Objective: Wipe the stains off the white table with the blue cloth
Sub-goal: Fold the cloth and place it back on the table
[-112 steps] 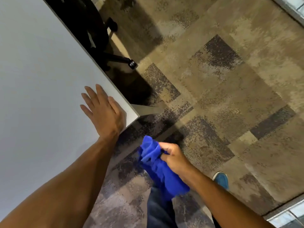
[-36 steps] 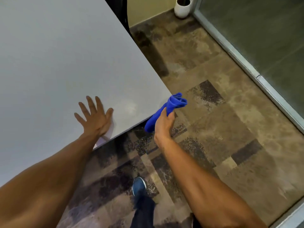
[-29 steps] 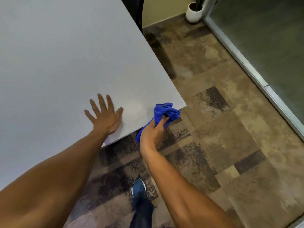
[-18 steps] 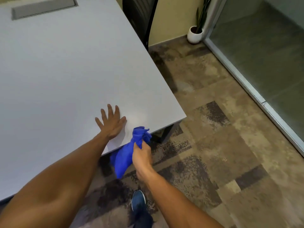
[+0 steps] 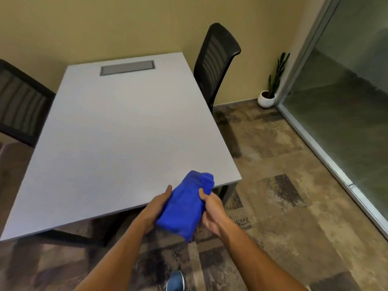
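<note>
The blue cloth (image 5: 185,206) is bunched up and held between both hands, in the air just off the near right corner of the white table (image 5: 117,139). My left hand (image 5: 156,208) cups its left side and underside. My right hand (image 5: 211,211) grips its right edge with the thumb on top. The cloth's upper end overlaps the table's near edge in view. No stain shows on the tabletop from here.
A grey cable hatch (image 5: 127,67) is set into the table's far end. Black mesh chairs stand at the right (image 5: 216,59) and left (image 5: 20,103) sides. A small white plant pot (image 5: 266,99) sits by a glass partition (image 5: 346,106). My blue shoe (image 5: 176,280) is on patterned carpet.
My left hand has lifted off the tabletop and joined the right hand on the cloth. The view has tilted up and pulled back, showing the whole table.
</note>
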Demonstrator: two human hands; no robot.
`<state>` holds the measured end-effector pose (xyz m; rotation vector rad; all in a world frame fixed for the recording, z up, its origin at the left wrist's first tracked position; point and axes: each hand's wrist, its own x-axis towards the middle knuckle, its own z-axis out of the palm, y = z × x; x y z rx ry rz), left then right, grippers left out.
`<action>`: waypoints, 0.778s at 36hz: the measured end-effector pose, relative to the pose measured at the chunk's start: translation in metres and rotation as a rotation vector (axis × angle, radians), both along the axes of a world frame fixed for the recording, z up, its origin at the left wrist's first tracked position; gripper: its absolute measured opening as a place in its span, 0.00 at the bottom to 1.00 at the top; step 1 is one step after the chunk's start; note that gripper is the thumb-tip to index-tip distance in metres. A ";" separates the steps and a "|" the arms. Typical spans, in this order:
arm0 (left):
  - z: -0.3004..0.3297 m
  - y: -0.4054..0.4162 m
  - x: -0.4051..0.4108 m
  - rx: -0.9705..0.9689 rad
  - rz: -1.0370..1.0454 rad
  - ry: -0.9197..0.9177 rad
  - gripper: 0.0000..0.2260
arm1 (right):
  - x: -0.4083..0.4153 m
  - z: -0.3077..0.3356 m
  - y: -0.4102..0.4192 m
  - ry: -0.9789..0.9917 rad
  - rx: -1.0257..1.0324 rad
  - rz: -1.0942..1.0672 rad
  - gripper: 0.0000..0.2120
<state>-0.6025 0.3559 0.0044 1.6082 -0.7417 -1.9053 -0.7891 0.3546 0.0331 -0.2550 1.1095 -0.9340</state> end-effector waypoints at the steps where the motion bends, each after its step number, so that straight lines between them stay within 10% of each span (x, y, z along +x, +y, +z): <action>1: 0.008 0.009 -0.005 0.003 0.004 0.039 0.25 | -0.002 0.005 0.002 0.036 -0.002 0.023 0.12; 9: 0.054 0.053 -0.036 -0.119 0.176 -0.174 0.39 | -0.018 0.056 0.014 0.189 -0.028 0.169 0.37; 14: 0.076 0.077 -0.042 -0.565 0.084 -0.793 0.34 | -0.020 0.071 0.021 0.273 -0.077 0.261 0.41; 18: 0.097 0.087 -0.045 -0.820 0.014 -0.726 0.22 | -0.013 0.078 0.019 0.320 -0.086 0.247 0.33; 24: 0.105 0.082 -0.044 -0.699 -0.389 -0.785 0.46 | 0.013 0.088 0.006 0.315 -0.038 0.185 0.34; 28: 0.108 0.065 -0.028 -0.767 -0.324 -0.811 0.30 | 0.029 0.099 -0.010 0.311 -0.084 0.191 0.39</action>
